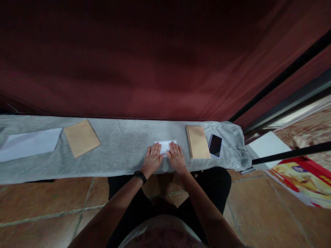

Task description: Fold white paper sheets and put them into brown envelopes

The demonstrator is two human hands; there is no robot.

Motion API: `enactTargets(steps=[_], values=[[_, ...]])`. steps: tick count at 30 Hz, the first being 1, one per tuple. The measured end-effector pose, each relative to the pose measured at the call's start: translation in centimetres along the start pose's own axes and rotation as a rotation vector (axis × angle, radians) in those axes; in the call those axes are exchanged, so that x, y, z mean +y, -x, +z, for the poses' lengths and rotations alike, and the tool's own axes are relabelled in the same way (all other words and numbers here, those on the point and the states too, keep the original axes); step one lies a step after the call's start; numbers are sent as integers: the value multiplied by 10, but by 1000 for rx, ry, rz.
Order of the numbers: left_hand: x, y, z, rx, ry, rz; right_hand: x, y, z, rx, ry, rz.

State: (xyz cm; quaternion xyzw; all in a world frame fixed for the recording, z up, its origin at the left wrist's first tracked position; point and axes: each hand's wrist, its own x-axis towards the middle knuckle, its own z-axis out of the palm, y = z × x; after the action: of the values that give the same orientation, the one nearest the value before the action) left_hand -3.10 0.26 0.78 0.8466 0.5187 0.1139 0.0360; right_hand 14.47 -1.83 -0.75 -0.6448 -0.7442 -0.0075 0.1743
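Note:
A small white sheet of paper [164, 146] lies flat on the grey cloth [124, 144] in front of me. My left hand [153, 156] rests flat on its left part, fingers stretched out. On the right part lies my right hand [176, 156], also flat with the fingers extended. Both palms cover much of the paper, so its lower edge and any folds there are hidden. A stack of brown envelopes [198, 142] sits just to the right of my right hand.
Beyond the stack is a phone [215, 145]. Farther left lie a single brown envelope [82, 138] and white paper [31, 143]. A dark red curtain [155, 86] hangs behind the cloth. Black bars [289, 153] and a colourful box [305, 177] stand at the right.

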Motion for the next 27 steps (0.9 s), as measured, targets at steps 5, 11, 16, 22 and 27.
enactTargets(steps=[5,11,16,22,27], values=[[-6,-1,-3,-15,6,-48,14,3,-1,43,11,47],[-5,-17,-2,-14,-34,-6,15,5,1,51,28,44],[-1,-45,-10,-71,31,-56,15,4,1,63,16,48],[-2,-70,-22,-95,207,-176,14,3,-1,74,-8,61],[-16,-73,-28,-110,436,-328,15,9,-9,89,-79,47]])
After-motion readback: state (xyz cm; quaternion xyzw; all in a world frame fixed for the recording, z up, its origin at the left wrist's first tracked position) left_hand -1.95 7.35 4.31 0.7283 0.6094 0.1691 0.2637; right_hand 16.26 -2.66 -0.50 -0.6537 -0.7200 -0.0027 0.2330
